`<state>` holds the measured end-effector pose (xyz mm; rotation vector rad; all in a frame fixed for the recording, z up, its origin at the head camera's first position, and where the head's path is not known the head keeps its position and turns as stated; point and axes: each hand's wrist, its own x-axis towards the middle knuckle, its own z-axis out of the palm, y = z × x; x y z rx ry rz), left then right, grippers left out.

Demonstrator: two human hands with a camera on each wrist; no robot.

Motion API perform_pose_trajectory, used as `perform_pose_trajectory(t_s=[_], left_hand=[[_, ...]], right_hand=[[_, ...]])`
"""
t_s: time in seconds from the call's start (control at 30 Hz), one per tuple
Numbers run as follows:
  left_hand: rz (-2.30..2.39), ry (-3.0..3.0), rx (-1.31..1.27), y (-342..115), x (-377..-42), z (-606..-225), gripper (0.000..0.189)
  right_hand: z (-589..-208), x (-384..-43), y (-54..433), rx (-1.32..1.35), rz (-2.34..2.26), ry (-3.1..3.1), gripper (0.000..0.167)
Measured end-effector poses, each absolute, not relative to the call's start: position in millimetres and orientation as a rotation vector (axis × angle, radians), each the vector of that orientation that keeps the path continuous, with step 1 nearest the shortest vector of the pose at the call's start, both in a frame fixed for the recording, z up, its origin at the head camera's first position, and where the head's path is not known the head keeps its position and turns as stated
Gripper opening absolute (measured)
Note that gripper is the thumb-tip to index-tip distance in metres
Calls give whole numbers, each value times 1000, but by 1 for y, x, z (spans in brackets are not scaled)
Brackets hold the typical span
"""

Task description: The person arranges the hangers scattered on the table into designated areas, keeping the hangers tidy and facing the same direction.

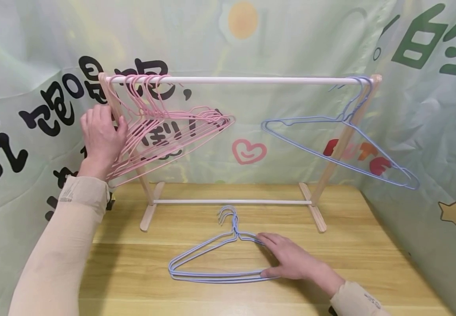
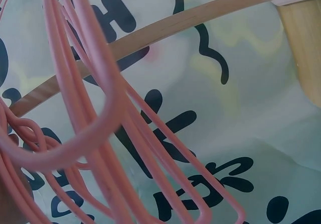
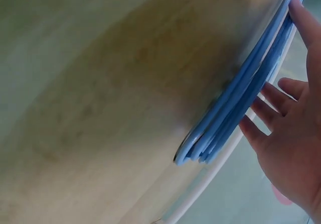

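My left hand [image 1: 103, 136] is raised at the left post, against the near ends of several pink wire hangers [image 1: 161, 120] hung on the rack's top bar. Its fingertips are hidden, so I cannot tell how firmly it holds them. Close up, the pink hangers [image 2: 108, 128] cross the left wrist view. My right hand [image 1: 291, 259] touches the right side of a small stack of blue wire hangers [image 1: 216, 276] lying on the table. In the right wrist view its fingers [image 3: 268, 114] are mostly straight along the edge of the blue hangers [image 3: 225, 108].
The wooden rack has a white top bar [image 1: 247, 80], a lower bar [image 1: 232, 202] and feet on the wooden table [image 1: 153, 303]. Blue hangers [image 1: 315, 117] hang at its right end. A printed cloth backdrop [image 1: 247, 39] surrounds the table.
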<state>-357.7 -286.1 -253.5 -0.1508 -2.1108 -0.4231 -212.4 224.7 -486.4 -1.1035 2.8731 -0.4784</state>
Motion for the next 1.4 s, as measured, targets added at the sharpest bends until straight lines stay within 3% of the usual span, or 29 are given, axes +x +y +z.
perform_pose_trajectory(t_s=[1.4], left_hand=[[-419, -2105, -161, -287, -359, -254, 29]], right_hand=[[-489, -220, 222, -1065, -631, 2869, 103]])
